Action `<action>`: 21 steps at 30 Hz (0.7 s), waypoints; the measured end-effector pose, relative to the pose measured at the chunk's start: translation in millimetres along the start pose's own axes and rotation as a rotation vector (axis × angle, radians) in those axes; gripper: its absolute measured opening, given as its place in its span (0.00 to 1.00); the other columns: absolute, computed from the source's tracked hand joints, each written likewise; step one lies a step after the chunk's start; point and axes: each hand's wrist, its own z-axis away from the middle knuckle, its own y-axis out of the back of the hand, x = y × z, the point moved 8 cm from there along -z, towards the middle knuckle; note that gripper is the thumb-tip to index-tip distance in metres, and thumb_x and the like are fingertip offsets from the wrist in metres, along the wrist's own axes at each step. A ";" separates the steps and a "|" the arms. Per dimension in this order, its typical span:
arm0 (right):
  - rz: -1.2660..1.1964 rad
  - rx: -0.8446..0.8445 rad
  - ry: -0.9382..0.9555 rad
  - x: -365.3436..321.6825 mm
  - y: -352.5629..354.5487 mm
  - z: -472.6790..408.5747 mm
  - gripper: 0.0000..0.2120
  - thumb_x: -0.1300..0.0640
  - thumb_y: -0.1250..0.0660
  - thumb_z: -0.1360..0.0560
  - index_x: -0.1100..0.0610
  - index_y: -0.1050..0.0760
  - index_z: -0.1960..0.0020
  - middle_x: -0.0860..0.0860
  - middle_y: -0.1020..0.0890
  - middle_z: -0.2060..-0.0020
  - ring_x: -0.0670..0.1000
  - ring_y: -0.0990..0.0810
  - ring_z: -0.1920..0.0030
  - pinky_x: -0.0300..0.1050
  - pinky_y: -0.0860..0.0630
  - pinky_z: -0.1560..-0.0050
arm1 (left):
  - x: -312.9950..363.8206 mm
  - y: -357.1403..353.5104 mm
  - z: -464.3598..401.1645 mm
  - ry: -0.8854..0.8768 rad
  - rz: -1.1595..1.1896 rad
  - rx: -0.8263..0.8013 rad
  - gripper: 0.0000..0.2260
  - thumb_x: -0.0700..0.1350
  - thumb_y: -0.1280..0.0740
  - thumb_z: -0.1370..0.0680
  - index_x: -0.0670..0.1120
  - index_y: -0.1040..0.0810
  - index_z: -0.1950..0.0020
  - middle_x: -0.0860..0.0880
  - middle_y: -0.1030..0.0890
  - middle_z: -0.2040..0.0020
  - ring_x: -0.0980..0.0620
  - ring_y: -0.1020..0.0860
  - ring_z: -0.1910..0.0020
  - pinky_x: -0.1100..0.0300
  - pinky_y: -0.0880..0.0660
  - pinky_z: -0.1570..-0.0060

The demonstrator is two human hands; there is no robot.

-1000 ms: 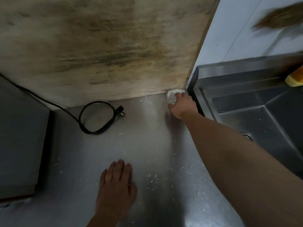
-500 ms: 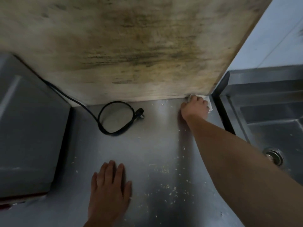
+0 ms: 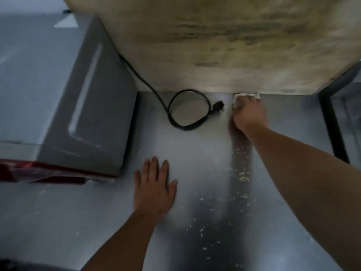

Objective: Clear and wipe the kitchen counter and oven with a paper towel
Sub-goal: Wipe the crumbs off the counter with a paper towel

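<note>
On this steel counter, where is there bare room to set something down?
Freest is the steel counter in front of the grey oven, left of the flat left hand. Crumbs litter the strip under the right forearm. The back is crowded: looped black cord, right hand gripping the white paper towel.

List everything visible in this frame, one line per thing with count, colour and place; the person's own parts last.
counter: one, steel grey, fills the foreground
crumbs: many, pale, scattered on the counter's near right
oven: one, grey with red front edge, left
power cord: one, black, looped, plug lying loose by the board
board: one, stained beige, upright at the back
paper towel: one, white, wadded at the board's base
sink edge: one, dark, far right
left hand: flat on the counter
right hand: grips the paper towel
</note>
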 end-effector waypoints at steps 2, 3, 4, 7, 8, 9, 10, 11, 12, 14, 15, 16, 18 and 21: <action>-0.040 0.030 0.120 -23.8 -3.1 15.7 0.18 0.54 0.39 0.24 0.54 0.26 0.34 0.59 0.22 0.38 0.64 0.27 0.40 0.55 0.28 0.40 | -7.1 -4.5 2.1 -0.006 0.006 -0.008 0.32 0.65 0.61 0.20 0.53 0.54 0.19 0.43 0.51 0.18 0.42 0.56 0.20 0.38 0.51 0.25; -0.055 0.047 0.168 -33.4 -4.0 26.8 0.19 0.56 0.39 0.24 0.54 0.26 0.34 0.59 0.21 0.39 0.64 0.26 0.41 0.55 0.27 0.41 | -9.7 -6.1 3.1 -0.007 0.010 -0.007 0.31 0.65 0.62 0.20 0.53 0.56 0.19 0.44 0.53 0.18 0.42 0.57 0.20 0.38 0.53 0.24; -0.064 0.064 0.203 -39.5 -4.6 38.7 0.19 0.58 0.38 0.25 0.55 0.26 0.34 0.59 0.20 0.40 0.63 0.25 0.42 0.56 0.27 0.42 | -11.4 -8.2 3.8 -0.008 0.016 -0.009 0.31 0.65 0.63 0.20 0.54 0.58 0.19 0.44 0.55 0.18 0.43 0.59 0.20 0.38 0.54 0.24; -0.066 0.106 0.247 -42.7 -3.2 72.4 0.20 0.61 0.37 0.26 0.57 0.26 0.34 0.60 0.20 0.42 0.63 0.25 0.46 0.55 0.27 0.44 | -15.9 -13.6 4.0 -0.005 0.043 -0.013 0.31 0.66 0.65 0.20 0.55 0.61 0.19 0.46 0.58 0.18 0.45 0.63 0.21 0.39 0.59 0.24; -0.069 0.111 0.248 -40.5 -2.7 81.1 0.19 0.61 0.37 0.26 0.57 0.25 0.35 0.60 0.20 0.43 0.63 0.25 0.47 0.55 0.27 0.45 | -16.7 -14.6 3.6 -0.005 0.046 -0.013 0.31 0.65 0.65 0.21 0.56 0.62 0.20 0.46 0.58 0.18 0.45 0.63 0.21 0.39 0.59 0.24; -0.076 0.103 0.235 -37.0 -2.3 88.5 0.19 0.62 0.37 0.26 0.57 0.25 0.36 0.60 0.21 0.43 0.62 0.26 0.48 0.54 0.26 0.46 | -16.9 -15.2 3.1 -0.004 0.049 -0.013 0.31 0.65 0.65 0.21 0.56 0.61 0.20 0.46 0.58 0.18 0.45 0.63 0.21 0.39 0.60 0.24; -0.088 0.082 0.202 -32.7 -2.4 95.1 0.19 0.62 0.37 0.26 0.56 0.25 0.36 0.60 0.21 0.43 0.62 0.26 0.48 0.53 0.27 0.47 | -16.9 -15.6 3.1 -0.003 0.051 -0.013 0.31 0.65 0.65 0.21 0.56 0.61 0.19 0.46 0.58 0.18 0.45 0.62 0.20 0.39 0.60 0.24; -0.103 0.047 0.157 -28.1 -3.0 100.8 0.19 0.61 0.36 0.26 0.55 0.26 0.36 0.59 0.22 0.43 0.62 0.26 0.47 0.52 0.27 0.48 | -16.7 -15.8 3.0 -0.002 0.054 -0.010 0.30 0.65 0.64 0.20 0.56 0.61 0.19 0.46 0.57 0.18 0.45 0.62 0.20 0.39 0.60 0.24; -0.122 0.010 0.112 -24.6 -3.9 106.4 0.19 0.60 0.35 0.27 0.54 0.26 0.36 0.58 0.23 0.43 0.61 0.26 0.47 0.52 0.27 0.48 | -16.5 -16.2 3.1 -0.003 0.058 -0.007 0.30 0.65 0.63 0.20 0.56 0.61 0.19 0.46 0.57 0.18 0.45 0.62 0.20 0.39 0.60 0.24; -0.182 -0.041 0.054 -24.2 -4.6 119.8 0.19 0.58 0.34 0.27 0.51 0.26 0.37 0.54 0.23 0.47 0.58 0.24 0.49 0.49 0.27 0.51 | -17.0 -18.0 3.9 -0.006 0.070 -0.006 0.30 0.64 0.63 0.20 0.57 0.61 0.20 0.47 0.58 0.18 0.46 0.63 0.20 0.40 0.61 0.24; -0.212 -0.046 0.045 -27.0 -2.9 127.2 0.18 0.56 0.33 0.27 0.50 0.27 0.38 0.52 0.23 0.49 0.56 0.24 0.52 0.46 0.28 0.53 | -17.7 -18.9 4.5 -0.008 0.075 -0.004 0.29 0.64 0.63 0.20 0.57 0.62 0.20 0.47 0.58 0.18 0.46 0.63 0.20 0.40 0.61 0.24; -0.235 -0.028 0.041 -30.1 0.6 132.8 0.17 0.56 0.33 0.27 0.50 0.26 0.38 0.50 0.24 0.51 0.53 0.25 0.54 0.44 0.30 0.54 | -18.6 -19.7 5.0 -0.008 0.077 -0.002 0.29 0.64 0.63 0.20 0.57 0.62 0.20 0.47 0.58 0.18 0.46 0.64 0.21 0.40 0.61 0.24; -0.269 0.053 0.014 -34.1 12.2 140.4 0.17 0.58 0.32 0.28 0.51 0.25 0.39 0.49 0.25 0.52 0.50 0.27 0.57 0.40 0.32 0.58 | -19.7 -21.3 4.9 -0.019 0.077 -0.008 0.29 0.63 0.64 0.20 0.57 0.63 0.20 0.47 0.60 0.19 0.47 0.66 0.21 0.40 0.62 0.25; -0.369 0.193 -0.053 -36.2 33.4 130.5 0.17 0.59 0.34 0.28 0.51 0.24 0.39 0.49 0.24 0.50 0.47 0.29 0.58 0.40 0.34 0.59 | -20.8 -22.5 4.8 -0.029 0.080 -0.012 0.29 0.63 0.62 0.20 0.57 0.64 0.20 0.47 0.62 0.19 0.47 0.68 0.22 0.40 0.64 0.25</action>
